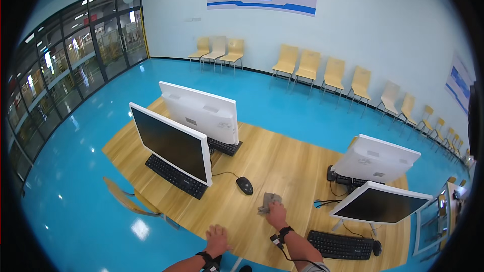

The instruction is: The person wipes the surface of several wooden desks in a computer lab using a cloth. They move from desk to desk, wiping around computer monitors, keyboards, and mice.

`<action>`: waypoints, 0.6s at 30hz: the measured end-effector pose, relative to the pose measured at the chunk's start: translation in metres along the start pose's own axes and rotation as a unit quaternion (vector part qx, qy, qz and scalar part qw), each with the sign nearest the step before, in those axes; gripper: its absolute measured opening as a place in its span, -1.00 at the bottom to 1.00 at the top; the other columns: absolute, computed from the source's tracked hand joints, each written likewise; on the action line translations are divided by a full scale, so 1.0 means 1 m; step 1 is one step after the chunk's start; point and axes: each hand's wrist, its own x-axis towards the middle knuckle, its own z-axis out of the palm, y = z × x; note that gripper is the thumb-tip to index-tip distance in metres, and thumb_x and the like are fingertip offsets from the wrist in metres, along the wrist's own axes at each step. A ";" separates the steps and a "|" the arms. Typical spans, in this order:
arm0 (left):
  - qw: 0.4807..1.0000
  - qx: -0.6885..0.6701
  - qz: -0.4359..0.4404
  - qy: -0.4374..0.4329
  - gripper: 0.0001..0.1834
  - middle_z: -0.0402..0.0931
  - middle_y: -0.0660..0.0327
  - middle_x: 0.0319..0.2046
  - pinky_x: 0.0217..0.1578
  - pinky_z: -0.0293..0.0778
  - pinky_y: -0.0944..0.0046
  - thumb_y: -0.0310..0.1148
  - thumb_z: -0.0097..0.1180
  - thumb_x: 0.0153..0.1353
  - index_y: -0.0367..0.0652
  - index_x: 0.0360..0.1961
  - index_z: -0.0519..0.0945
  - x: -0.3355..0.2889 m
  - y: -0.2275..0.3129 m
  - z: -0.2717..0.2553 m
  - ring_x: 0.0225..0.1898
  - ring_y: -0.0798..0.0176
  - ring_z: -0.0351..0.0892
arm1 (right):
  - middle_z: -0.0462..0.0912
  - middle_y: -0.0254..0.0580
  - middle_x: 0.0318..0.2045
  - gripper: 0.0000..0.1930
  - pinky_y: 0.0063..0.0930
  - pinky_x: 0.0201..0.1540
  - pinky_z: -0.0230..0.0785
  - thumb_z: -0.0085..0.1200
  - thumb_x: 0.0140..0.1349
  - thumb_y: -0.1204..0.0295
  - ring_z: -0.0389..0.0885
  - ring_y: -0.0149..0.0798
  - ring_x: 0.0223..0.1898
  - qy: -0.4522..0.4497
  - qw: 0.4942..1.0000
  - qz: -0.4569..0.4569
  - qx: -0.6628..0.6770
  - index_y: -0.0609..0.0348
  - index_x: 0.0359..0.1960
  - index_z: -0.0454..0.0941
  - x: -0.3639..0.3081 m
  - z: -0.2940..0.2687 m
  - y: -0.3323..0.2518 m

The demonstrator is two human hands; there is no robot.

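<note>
A crumpled grey cloth lies against the wooden tabletop under my right hand, whose fingers are closed on it. My left hand rests at the near edge of the table with its fingers stretched out and nothing in them. A black mouse sits on the tabletop just beyond the cloth to the left, its cord running back to a white-framed monitor. Both my wrists wear black bands, and a cable runs along my right forearm.
A black keyboard lies before the left monitor; another white monitor stands behind it. On the right are two more monitors, a keyboard and a small mouse. One chair stands at the table's left; several line the wall.
</note>
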 end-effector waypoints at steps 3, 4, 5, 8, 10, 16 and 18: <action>1.000 0.004 0.004 0.025 0.18 0.06 -0.41 0.41 0.24 0.04 -0.61 0.25 0.44 -0.04 -0.30 0.44 0.24 0.010 -0.005 -0.003 0.42 -0.63 -0.02 | 0.60 -0.07 -0.03 -0.48 0.06 -0.06 0.48 0.24 -0.01 0.35 0.56 0.13 -0.01 0.017 0.999 -0.028 -0.007 -0.02 0.09 0.60 -0.017 0.004 -0.014; 1.000 0.008 0.003 0.025 0.18 0.09 -0.38 0.40 0.24 0.06 -0.61 0.24 0.46 -0.07 -0.30 0.43 0.26 0.006 -0.002 -0.002 0.42 -0.61 -0.01 | 0.60 -0.07 -0.03 -0.48 0.06 -0.06 0.48 0.24 -0.02 0.34 0.56 0.13 -0.01 0.010 0.999 -0.034 -0.005 -0.02 0.09 0.60 -0.033 0.006 -0.017; 1.000 0.011 0.002 0.025 0.19 0.11 -0.36 0.39 0.24 0.08 -0.61 0.23 0.48 -0.10 -0.29 0.42 0.27 0.002 0.000 0.000 0.42 -0.58 0.01 | 0.60 -0.08 -0.04 -0.48 0.06 -0.06 0.48 0.24 -0.02 0.34 0.56 0.12 -0.01 0.003 0.999 -0.041 -0.003 -0.02 0.09 0.60 -0.050 0.007 -0.019; 0.998 0.045 0.006 0.039 0.22 0.14 -0.35 0.36 0.21 0.12 -0.58 0.25 0.50 -0.15 -0.28 0.42 0.28 -0.003 -0.002 0.008 0.40 -0.58 0.05 | 0.59 -0.09 -0.02 -0.49 0.04 -0.06 0.47 0.24 0.01 0.35 0.56 0.12 -0.01 0.016 0.997 -0.077 0.012 -0.02 0.10 0.59 -0.094 0.005 -0.028; 0.998 0.048 0.008 0.043 0.22 0.16 -0.33 0.35 0.21 0.14 -0.56 0.25 0.50 -0.16 -0.28 0.42 0.29 -0.001 -0.001 0.007 0.39 -0.57 0.06 | 0.58 -0.09 -0.02 -0.48 0.03 -0.05 0.47 0.25 0.02 0.36 0.56 0.12 -0.02 0.005 0.996 -0.092 0.012 -0.02 0.12 0.58 -0.117 -0.003 -0.030; 0.999 0.029 -0.004 0.023 0.21 0.09 -0.33 0.41 0.24 0.10 -0.56 0.24 0.50 -0.12 -0.28 0.43 0.27 0.005 -0.003 0.012 0.44 -0.56 -0.02 | 0.58 -0.09 -0.04 -0.46 0.00 -0.03 0.45 0.26 0.03 0.35 0.55 0.12 -0.02 -0.006 0.992 -0.122 0.035 -0.01 0.14 0.56 -0.186 -0.011 -0.011; 1.000 0.018 -0.009 0.001 0.20 0.05 -0.35 0.43 0.27 0.07 -0.56 0.24 0.48 -0.08 -0.28 0.44 0.24 0.005 -0.003 0.009 0.45 -0.56 -0.05 | 0.59 -0.14 -0.08 -0.50 0.02 -0.05 0.44 0.26 0.03 0.34 0.55 0.09 -0.01 0.005 0.991 -0.125 0.047 -0.04 0.10 0.56 -0.212 -0.016 -0.004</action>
